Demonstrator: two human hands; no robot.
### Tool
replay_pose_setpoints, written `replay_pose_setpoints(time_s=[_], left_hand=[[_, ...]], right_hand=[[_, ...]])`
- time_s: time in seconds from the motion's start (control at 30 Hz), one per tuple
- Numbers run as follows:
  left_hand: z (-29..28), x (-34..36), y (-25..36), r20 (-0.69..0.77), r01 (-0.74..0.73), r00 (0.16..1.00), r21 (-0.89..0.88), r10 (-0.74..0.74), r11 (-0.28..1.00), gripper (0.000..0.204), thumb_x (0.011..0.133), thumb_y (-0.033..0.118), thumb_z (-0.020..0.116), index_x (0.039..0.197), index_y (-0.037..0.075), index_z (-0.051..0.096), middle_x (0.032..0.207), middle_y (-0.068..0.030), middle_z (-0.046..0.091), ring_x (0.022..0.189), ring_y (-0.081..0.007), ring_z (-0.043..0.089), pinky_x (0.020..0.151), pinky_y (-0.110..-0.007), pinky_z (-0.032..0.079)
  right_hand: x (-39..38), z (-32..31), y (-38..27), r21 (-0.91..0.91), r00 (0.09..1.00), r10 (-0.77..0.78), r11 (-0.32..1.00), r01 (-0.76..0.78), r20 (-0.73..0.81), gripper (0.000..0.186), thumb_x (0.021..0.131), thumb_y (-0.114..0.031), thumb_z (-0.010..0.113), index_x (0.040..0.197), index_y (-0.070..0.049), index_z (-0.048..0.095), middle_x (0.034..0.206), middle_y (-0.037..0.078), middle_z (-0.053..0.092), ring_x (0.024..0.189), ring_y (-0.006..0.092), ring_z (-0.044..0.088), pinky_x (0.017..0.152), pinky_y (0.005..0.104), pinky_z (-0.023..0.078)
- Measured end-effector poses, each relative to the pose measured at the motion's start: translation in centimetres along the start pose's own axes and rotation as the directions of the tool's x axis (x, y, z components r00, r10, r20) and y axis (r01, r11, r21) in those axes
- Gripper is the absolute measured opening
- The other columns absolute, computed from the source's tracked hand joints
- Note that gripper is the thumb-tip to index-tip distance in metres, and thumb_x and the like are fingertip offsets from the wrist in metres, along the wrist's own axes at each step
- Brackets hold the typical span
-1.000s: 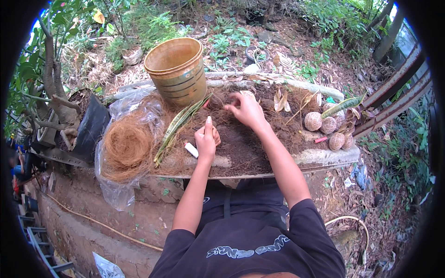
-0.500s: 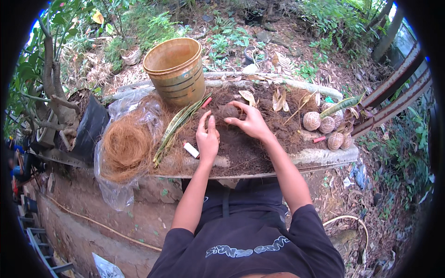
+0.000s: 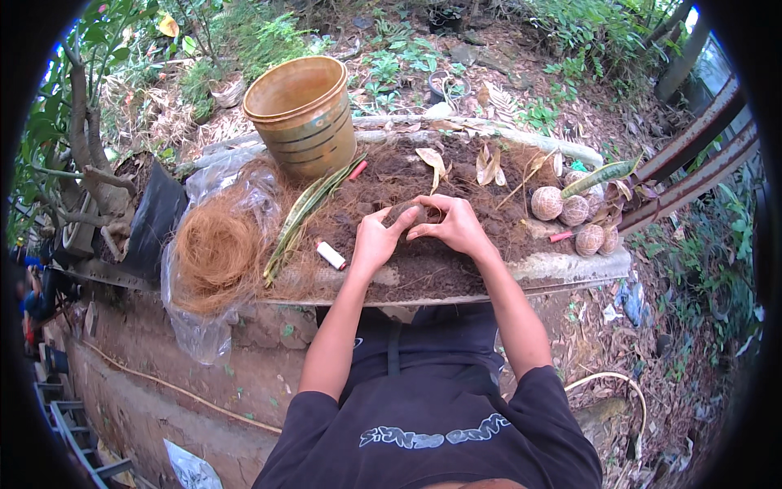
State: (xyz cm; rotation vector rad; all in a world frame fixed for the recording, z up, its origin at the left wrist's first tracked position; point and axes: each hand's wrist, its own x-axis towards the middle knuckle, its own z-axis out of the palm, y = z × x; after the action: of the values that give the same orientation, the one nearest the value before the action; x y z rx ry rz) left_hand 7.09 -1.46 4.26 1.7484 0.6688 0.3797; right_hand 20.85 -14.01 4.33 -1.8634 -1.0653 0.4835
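My left hand (image 3: 380,237) and my right hand (image 3: 454,224) meet over the dark soil bed (image 3: 419,277), their fingers curled round a brown clump of soil (image 3: 402,215), which they partly hide. Just left of them lies a white spool (image 3: 331,253), with long variegated leaves (image 3: 303,213) beside it and a short red stick (image 3: 358,169) farther back. Dry leaves (image 3: 489,168) lie on the soil beyond my hands.
A rusty-yellow pot (image 3: 299,130) stands at the back left, near coir fibre (image 3: 220,248) on clear plastic. At right are several twine-wrapped balls (image 3: 546,203), a striped leaf cutting (image 3: 600,181) and rusty rails (image 3: 676,183). A branching plant (image 3: 94,187) stands far left.
My right hand has come down toward me with the soil clump, and my left hand has moved right to join it, so both now cup it together.
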Motion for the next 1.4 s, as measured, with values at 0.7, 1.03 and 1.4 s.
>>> replay_pose_setpoints(time_s=[0.7,1.03,1.4], left_hand=[[0.3,0.5,-1.5,-0.103,0.135,0.985,-0.051,-0.14,0.99,0.059,0.088,0.058,0.067,0.092,-0.001,0.075,0.068,-0.003,0.064,0.063,-0.0074,0.052,0.06,-0.028,0.042],[1.0,1.3,-3.3,-0.231,0.034,0.972,-0.064,-0.047,0.997,0.055,0.092,0.052,0.065,0.086,-0.002,0.073,0.059,0.0011,0.055,0.054,-0.0055,0.045,0.05,-0.027,0.036],[1.2,-0.3,-1.0,-0.131,-0.19,0.969,0.154,0.211,0.97,0.053,0.086,0.047,0.073,0.112,0.0,0.071,0.093,-0.017,0.073,0.092,-0.0167,0.068,0.083,-0.035,0.052]], right_hand=[[-1.5,2.6,1.8,0.252,0.989,0.055,0.968,-0.019,-0.141,0.061,0.064,-0.026,0.092,0.115,0.0,0.07,0.107,0.015,0.072,0.097,0.0233,0.071,0.083,0.0339,0.054],[-1.6,2.8,-0.2,-0.029,0.95,-0.145,0.989,0.143,-0.277,0.055,0.069,-0.022,0.09,0.117,-0.006,0.07,0.093,0.005,0.072,0.078,0.0111,0.065,0.072,0.0283,0.054],[-2.1,1.2,-0.5,0.074,0.993,0.022,0.997,-0.014,-0.119,0.044,0.073,-0.007,0.081,0.115,-0.003,0.068,0.097,0.005,0.071,0.078,0.0081,0.064,0.071,0.0269,0.053]])
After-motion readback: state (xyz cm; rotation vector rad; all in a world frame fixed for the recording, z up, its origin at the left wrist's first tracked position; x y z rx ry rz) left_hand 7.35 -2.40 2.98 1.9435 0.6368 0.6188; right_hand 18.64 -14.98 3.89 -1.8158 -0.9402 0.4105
